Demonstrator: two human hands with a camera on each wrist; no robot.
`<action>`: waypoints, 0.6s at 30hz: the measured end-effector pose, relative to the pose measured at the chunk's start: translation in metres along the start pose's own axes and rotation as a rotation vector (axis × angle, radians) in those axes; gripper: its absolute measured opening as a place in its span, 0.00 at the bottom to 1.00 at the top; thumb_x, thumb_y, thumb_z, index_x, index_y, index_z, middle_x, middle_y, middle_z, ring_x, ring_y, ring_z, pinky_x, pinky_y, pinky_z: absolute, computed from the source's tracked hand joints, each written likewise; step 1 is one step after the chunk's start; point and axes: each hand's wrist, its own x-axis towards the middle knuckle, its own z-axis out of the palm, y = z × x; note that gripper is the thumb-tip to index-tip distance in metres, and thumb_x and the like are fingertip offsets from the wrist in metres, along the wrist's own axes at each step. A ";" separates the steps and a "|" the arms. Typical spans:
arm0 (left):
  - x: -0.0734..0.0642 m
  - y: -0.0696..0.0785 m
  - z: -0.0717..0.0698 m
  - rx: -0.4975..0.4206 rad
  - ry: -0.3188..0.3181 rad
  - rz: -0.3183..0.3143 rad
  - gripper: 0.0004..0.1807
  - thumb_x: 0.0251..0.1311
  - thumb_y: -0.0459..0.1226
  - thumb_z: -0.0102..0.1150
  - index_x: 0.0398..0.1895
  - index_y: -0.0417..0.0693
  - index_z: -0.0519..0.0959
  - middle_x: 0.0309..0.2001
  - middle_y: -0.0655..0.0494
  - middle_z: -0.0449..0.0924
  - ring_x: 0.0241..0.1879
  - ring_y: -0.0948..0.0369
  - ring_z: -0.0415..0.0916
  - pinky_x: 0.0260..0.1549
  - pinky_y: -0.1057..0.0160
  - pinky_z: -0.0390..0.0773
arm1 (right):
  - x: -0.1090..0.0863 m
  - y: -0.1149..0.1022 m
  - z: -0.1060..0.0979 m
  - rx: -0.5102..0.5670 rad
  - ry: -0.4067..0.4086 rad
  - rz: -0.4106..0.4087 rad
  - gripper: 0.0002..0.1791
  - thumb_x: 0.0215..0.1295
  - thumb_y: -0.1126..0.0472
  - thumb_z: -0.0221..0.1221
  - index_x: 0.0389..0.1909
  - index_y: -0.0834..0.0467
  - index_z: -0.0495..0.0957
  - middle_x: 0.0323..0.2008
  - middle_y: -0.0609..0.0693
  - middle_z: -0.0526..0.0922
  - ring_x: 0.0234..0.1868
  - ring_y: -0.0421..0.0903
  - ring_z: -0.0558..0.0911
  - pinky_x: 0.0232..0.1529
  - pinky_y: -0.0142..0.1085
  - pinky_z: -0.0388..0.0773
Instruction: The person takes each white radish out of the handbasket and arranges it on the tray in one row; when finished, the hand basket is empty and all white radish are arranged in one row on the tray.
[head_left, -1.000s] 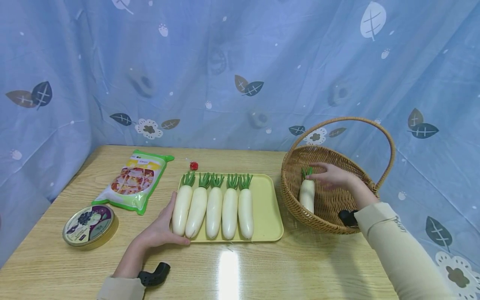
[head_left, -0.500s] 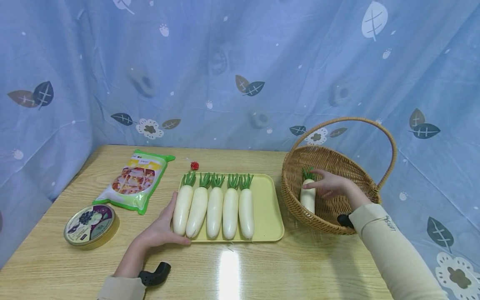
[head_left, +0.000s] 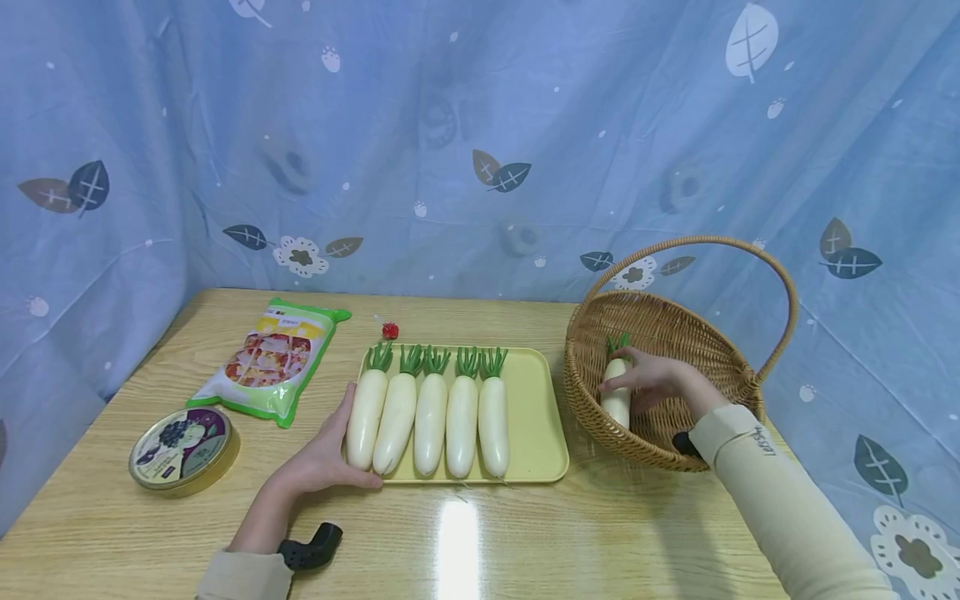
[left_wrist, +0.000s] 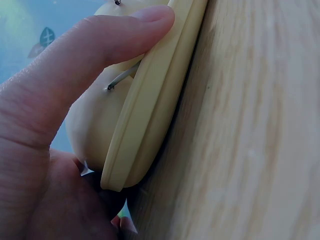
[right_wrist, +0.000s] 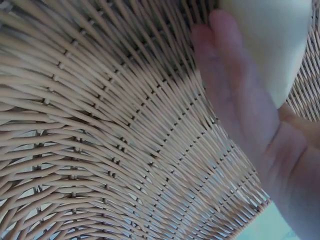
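On the left my left hand (head_left: 326,458) holds the corner of a pale yellow tray (head_left: 534,417), thumb over the front rim and fingers along its left side. Several white radishes (head_left: 431,425) with green tops lie side by side in it. The left wrist view has the thumb (left_wrist: 120,37) across the tray's rim (left_wrist: 145,110), beside the radish ends. Inside the wicker basket (head_left: 652,317) at the right, my right hand (head_left: 654,382) grips a single white radish (head_left: 617,406), thumb to its left. In the right wrist view, the fingers (right_wrist: 245,90) lie along that radish (right_wrist: 275,45).
A green-edged food bag (head_left: 270,358) and a round tin (head_left: 180,450) sit at the left of the wooden table (head_left: 390,550). Behind the tray lies a small red object (head_left: 390,331). The basket's tall handle (head_left: 787,308) arches over its opening. A blue curtain (head_left: 420,167) hangs behind.
My right hand has moved from the radish's leafy top down onto its body and closed round it. My left hand, the tray and its radishes have stayed put.
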 end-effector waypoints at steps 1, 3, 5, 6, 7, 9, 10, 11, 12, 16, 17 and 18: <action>0.000 0.000 0.000 0.002 0.000 -0.002 0.78 0.25 0.43 0.79 0.69 0.42 0.25 0.70 0.37 0.26 0.68 0.41 0.28 0.60 0.37 0.35 | 0.001 0.001 0.001 0.027 -0.006 -0.001 0.51 0.58 0.62 0.59 0.68 0.62 0.29 0.57 0.77 0.49 0.51 0.69 0.71 0.43 0.53 0.76; 0.000 0.000 0.000 0.001 -0.002 -0.002 0.78 0.25 0.43 0.79 0.69 0.42 0.25 0.70 0.37 0.26 0.68 0.41 0.28 0.60 0.37 0.35 | 0.002 0.001 0.004 0.090 -0.020 0.002 0.51 0.58 0.66 0.59 0.67 0.60 0.28 0.56 0.76 0.48 0.52 0.70 0.68 0.43 0.54 0.75; 0.000 -0.001 0.000 0.000 -0.003 0.000 0.78 0.25 0.43 0.79 0.69 0.42 0.25 0.70 0.37 0.26 0.68 0.41 0.28 0.60 0.37 0.35 | 0.003 0.001 0.007 0.139 -0.023 0.008 0.51 0.57 0.70 0.58 0.66 0.58 0.27 0.55 0.75 0.46 0.53 0.71 0.66 0.43 0.55 0.75; 0.000 -0.001 0.000 -0.002 -0.003 0.002 0.78 0.26 0.43 0.79 0.69 0.42 0.24 0.70 0.37 0.26 0.68 0.41 0.27 0.60 0.37 0.35 | 0.004 0.001 0.008 0.165 -0.027 0.014 0.51 0.56 0.72 0.58 0.66 0.57 0.27 0.55 0.75 0.46 0.53 0.71 0.65 0.44 0.56 0.75; 0.000 -0.001 0.000 -0.003 -0.003 0.005 0.78 0.26 0.43 0.79 0.69 0.42 0.24 0.70 0.37 0.26 0.68 0.41 0.27 0.60 0.37 0.35 | 0.004 0.001 0.009 0.177 -0.027 0.018 0.52 0.55 0.74 0.58 0.66 0.57 0.27 0.55 0.74 0.46 0.53 0.71 0.65 0.43 0.56 0.74; 0.000 -0.002 0.000 -0.007 -0.002 0.011 0.78 0.26 0.43 0.79 0.69 0.41 0.24 0.70 0.37 0.26 0.68 0.41 0.27 0.60 0.37 0.35 | 0.004 0.000 0.010 0.183 -0.021 0.029 0.52 0.54 0.75 0.58 0.66 0.56 0.27 0.55 0.74 0.44 0.53 0.71 0.64 0.44 0.57 0.74; 0.000 -0.002 0.000 -0.007 -0.002 0.012 0.78 0.26 0.43 0.79 0.69 0.41 0.24 0.70 0.37 0.26 0.68 0.41 0.27 0.60 0.37 0.35 | 0.003 -0.001 0.010 0.180 -0.019 0.032 0.52 0.54 0.75 0.58 0.66 0.56 0.27 0.55 0.75 0.44 0.53 0.71 0.64 0.44 0.57 0.74; 0.000 -0.002 0.000 -0.008 -0.003 0.014 0.78 0.26 0.43 0.79 0.69 0.41 0.24 0.70 0.37 0.26 0.68 0.41 0.27 0.60 0.37 0.35 | 0.002 -0.001 0.010 0.176 -0.020 0.037 0.52 0.55 0.75 0.58 0.66 0.56 0.27 0.55 0.75 0.44 0.53 0.71 0.64 0.44 0.57 0.74; 0.001 -0.002 0.000 -0.007 -0.002 0.016 0.78 0.26 0.43 0.79 0.69 0.41 0.24 0.70 0.37 0.26 0.68 0.41 0.27 0.60 0.37 0.35 | 0.001 -0.002 0.009 0.171 -0.020 0.041 0.52 0.55 0.75 0.57 0.66 0.56 0.26 0.56 0.75 0.44 0.54 0.71 0.64 0.44 0.57 0.74; 0.001 -0.002 0.000 -0.010 -0.003 0.016 0.78 0.26 0.43 0.79 0.69 0.42 0.24 0.70 0.37 0.26 0.68 0.41 0.28 0.60 0.37 0.36 | -0.001 -0.002 0.007 0.154 -0.013 0.043 0.53 0.55 0.75 0.58 0.66 0.57 0.26 0.56 0.75 0.42 0.54 0.71 0.63 0.44 0.57 0.74; 0.001 -0.002 0.000 -0.009 -0.002 0.015 0.78 0.26 0.43 0.79 0.69 0.42 0.24 0.70 0.37 0.26 0.68 0.41 0.28 0.60 0.37 0.36 | -0.001 -0.002 0.007 0.150 -0.013 0.042 0.53 0.55 0.74 0.58 0.66 0.57 0.26 0.56 0.75 0.43 0.54 0.71 0.63 0.44 0.57 0.74; 0.001 -0.002 0.000 -0.009 -0.002 0.013 0.78 0.25 0.43 0.79 0.69 0.42 0.24 0.70 0.37 0.26 0.68 0.41 0.28 0.60 0.37 0.36 | -0.001 -0.002 0.006 0.158 -0.014 0.038 0.53 0.55 0.75 0.58 0.66 0.57 0.26 0.56 0.75 0.42 0.54 0.71 0.63 0.44 0.57 0.74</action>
